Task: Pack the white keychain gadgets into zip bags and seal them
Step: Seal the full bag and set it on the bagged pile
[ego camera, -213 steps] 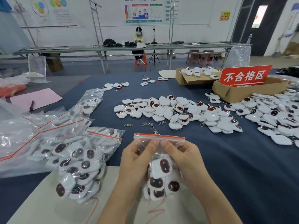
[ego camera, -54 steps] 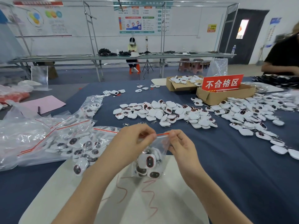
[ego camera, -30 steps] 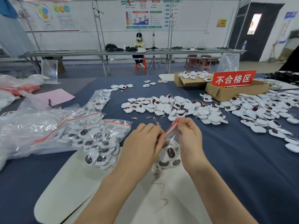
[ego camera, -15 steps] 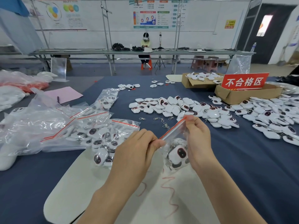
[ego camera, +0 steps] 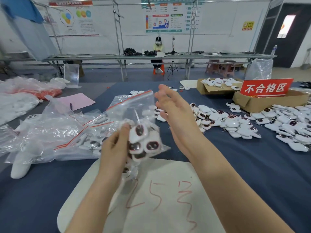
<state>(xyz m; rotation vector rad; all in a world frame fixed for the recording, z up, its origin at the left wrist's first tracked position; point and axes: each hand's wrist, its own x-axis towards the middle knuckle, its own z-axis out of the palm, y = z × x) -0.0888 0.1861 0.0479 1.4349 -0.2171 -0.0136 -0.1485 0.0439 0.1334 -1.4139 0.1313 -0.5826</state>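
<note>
My left hand grips the lower part of a clear zip bag with a red strip along its top, raised above the table. Several white keychain gadgets with dark red faces sit bunched in the bag's bottom. My right hand is beside the bag on the right, fingers spread and relaxed, holding nothing. Loose white gadgets lie in a wide pile on the blue cloth to the right.
Filled zip bags are heaped at the left. A white mat with red scribbles lies below my arms. Two cardboard boxes and a red sign stand at the back right. A person sits at a far bench.
My right hand has let go of the bag's zip strip and opened beside it. My left hand has shifted down to the bag's body and lifted it.
</note>
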